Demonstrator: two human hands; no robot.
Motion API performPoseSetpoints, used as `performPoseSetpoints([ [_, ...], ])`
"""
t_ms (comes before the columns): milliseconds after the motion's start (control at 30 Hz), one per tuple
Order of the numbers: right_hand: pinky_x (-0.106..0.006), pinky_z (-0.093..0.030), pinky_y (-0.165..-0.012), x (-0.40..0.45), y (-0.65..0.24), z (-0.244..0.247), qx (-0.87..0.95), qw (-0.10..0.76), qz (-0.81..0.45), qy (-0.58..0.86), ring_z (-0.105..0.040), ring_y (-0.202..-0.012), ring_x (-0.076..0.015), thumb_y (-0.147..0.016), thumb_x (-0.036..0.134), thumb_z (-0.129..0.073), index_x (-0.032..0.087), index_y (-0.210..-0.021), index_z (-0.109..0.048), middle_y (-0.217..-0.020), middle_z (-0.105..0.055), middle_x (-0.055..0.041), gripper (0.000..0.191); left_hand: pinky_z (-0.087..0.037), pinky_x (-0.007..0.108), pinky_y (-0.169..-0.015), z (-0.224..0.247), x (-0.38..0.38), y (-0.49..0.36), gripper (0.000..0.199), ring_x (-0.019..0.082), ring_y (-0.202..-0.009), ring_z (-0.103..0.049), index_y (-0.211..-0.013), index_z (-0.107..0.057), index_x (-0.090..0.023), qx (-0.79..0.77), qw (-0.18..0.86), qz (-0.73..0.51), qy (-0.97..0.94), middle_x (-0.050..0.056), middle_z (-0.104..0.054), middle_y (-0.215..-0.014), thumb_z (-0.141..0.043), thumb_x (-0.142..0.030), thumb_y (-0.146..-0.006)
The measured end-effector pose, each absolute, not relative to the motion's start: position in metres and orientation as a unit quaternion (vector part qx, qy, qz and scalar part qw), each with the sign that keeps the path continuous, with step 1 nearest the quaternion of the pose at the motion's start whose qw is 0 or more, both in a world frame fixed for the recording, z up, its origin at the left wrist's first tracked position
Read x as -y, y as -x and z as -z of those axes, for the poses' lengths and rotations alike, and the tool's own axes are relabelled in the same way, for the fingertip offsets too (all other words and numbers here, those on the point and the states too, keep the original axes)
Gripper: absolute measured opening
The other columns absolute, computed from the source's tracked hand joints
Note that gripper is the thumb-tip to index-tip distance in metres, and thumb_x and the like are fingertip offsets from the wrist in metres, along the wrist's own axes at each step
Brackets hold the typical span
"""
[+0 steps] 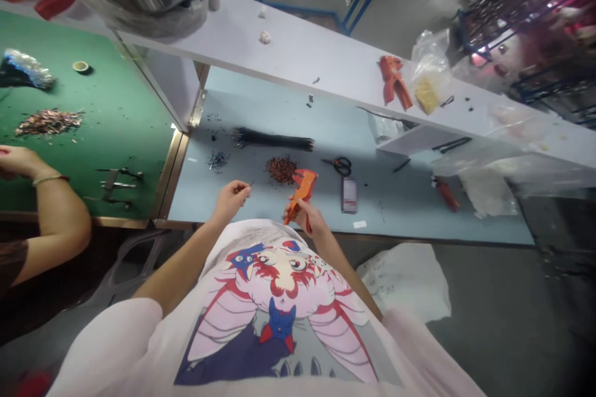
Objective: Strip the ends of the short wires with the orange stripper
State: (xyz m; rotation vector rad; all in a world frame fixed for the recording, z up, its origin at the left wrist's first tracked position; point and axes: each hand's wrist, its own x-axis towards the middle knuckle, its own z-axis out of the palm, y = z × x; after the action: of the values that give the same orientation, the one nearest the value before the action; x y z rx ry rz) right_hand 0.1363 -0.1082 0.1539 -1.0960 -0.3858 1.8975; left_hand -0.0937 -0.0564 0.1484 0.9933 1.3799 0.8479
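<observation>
My right hand (311,217) is wrapped round the handles of an orange wire stripper (305,186), whose head points away from me. To its left, my left hand (233,197) is closed in a pinch on a thin dark wire (252,184); only a short end sticks out past the fingertips. Just beyond the stripper's head lies a pile of small reddish-brown bits (280,170). A long bundle of black wires (274,139) rests farther back on the light blue table (326,121). Left of that pile is a smaller heap of dark and bluish scraps (218,161).
Black-handled scissors (343,165) and a blurred-out rectangular item (349,195) lie right of the stripper. Another orange tool (393,80) sits on the raised white shelf (326,43). At the left, a co-worker's arm (56,198) reaches over a green table (135,155).
</observation>
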Motion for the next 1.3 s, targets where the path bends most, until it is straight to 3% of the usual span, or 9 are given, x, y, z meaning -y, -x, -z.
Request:
performPoseSetpoints([
  [100,-0.030,-0.048,-0.068,0.119,-0.134,-0.180,0.313,0.391,-0.731,0.464,-0.059,-0.071,-0.0158,-0.075,0.033,-0.068,0.015,-0.105,-0.058,-0.083,-0.064,-0.0046,0.036,-0.036,0.018,-0.045,-0.181,0.073,0.100,0.024,0.006,-0.046,-0.045,-0.083,-0.058,-0.016,-0.569,0.561,-0.422,-0.428,-0.003,-0.055,-0.059,-0.062,-0.036,-0.070],
  [200,-0.031,-0.047,-0.071,0.124,-0.129,-0.206,0.403,0.316,-0.753,0.414,-0.060,-0.077,-0.0173,-0.076,0.042,-0.066,0.013,-0.106,-0.059,-0.094,-0.062,-0.0099,0.043,-0.043,0.019,-0.054,-0.204,0.085,0.098,0.020,0.009,-0.056,-0.055,-0.085,-0.060,-0.016,-0.558,0.515,-0.466,-0.454,-0.002,-0.059,-0.063,-0.062,-0.032,-0.073],
  [333,-0.033,-0.048,-0.068,0.124,-0.122,-0.228,0.374,0.285,-0.809,0.352,-0.061,-0.075,-0.0195,-0.077,0.054,-0.061,0.011,-0.107,-0.056,-0.086,-0.061,-0.0097,0.052,-0.047,0.021,-0.060,-0.215,0.093,0.094,0.016,0.010,-0.061,-0.060,-0.084,-0.060,-0.016,-0.552,0.484,-0.486,-0.475,0.000,-0.062,-0.069,-0.059,-0.030,-0.077],
  [467,-0.033,-0.049,-0.067,0.122,-0.117,-0.238,0.352,0.262,-0.824,0.359,-0.061,-0.070,-0.0184,-0.082,0.051,-0.056,0.012,-0.102,-0.056,-0.081,-0.062,-0.0086,0.044,-0.047,0.021,-0.060,-0.219,0.098,0.094,0.015,0.010,-0.062,-0.060,-0.085,-0.065,-0.016,-0.555,0.426,-0.480,-0.528,0.001,-0.064,-0.071,-0.057,-0.028,-0.080],
  [700,-0.031,-0.049,-0.065,0.124,-0.110,-0.245,0.324,0.270,-0.823,0.381,-0.060,-0.068,-0.0171,-0.082,0.044,-0.058,0.013,-0.098,-0.056,-0.078,-0.059,-0.0057,0.035,-0.045,0.024,-0.067,-0.225,0.098,0.094,0.024,0.012,-0.070,-0.057,-0.098,-0.066,-0.017,-0.530,0.327,-0.450,-0.640,0.002,-0.064,-0.075,-0.046,-0.024,-0.088],
  [833,-0.031,-0.049,-0.066,0.125,-0.109,-0.245,0.323,0.276,-0.820,0.383,-0.060,-0.068,-0.0164,-0.080,0.045,-0.061,0.014,-0.097,-0.057,-0.078,-0.058,-0.0046,0.035,-0.044,0.025,-0.071,-0.227,0.096,0.093,0.026,0.012,-0.075,-0.057,-0.095,-0.064,-0.016,-0.524,0.318,-0.428,-0.665,0.003,-0.062,-0.077,-0.040,-0.023,-0.090],
  [967,-0.031,-0.048,-0.067,0.126,-0.110,-0.243,0.332,0.272,-0.819,0.382,-0.060,-0.069,-0.0165,-0.080,0.045,-0.061,0.013,-0.097,-0.057,-0.080,-0.059,-0.0054,0.036,-0.043,0.024,-0.069,-0.228,0.095,0.092,0.025,0.013,-0.072,-0.057,-0.089,-0.063,-0.015,-0.541,0.298,-0.385,-0.686,0.003,-0.063,-0.076,-0.039,-0.023,-0.091],
  [1300,-0.031,-0.047,-0.066,0.126,-0.106,-0.244,0.348,0.264,-0.819,0.372,-0.060,-0.070,-0.0169,-0.080,0.046,-0.061,0.012,-0.099,-0.056,-0.080,-0.059,-0.0057,0.040,-0.041,0.024,-0.068,-0.222,0.095,0.092,0.024,0.014,-0.073,-0.058,-0.096,-0.063,-0.017,-0.529,0.193,-0.343,-0.752,0.003,-0.067,-0.079,-0.040,-0.023,-0.091],
])
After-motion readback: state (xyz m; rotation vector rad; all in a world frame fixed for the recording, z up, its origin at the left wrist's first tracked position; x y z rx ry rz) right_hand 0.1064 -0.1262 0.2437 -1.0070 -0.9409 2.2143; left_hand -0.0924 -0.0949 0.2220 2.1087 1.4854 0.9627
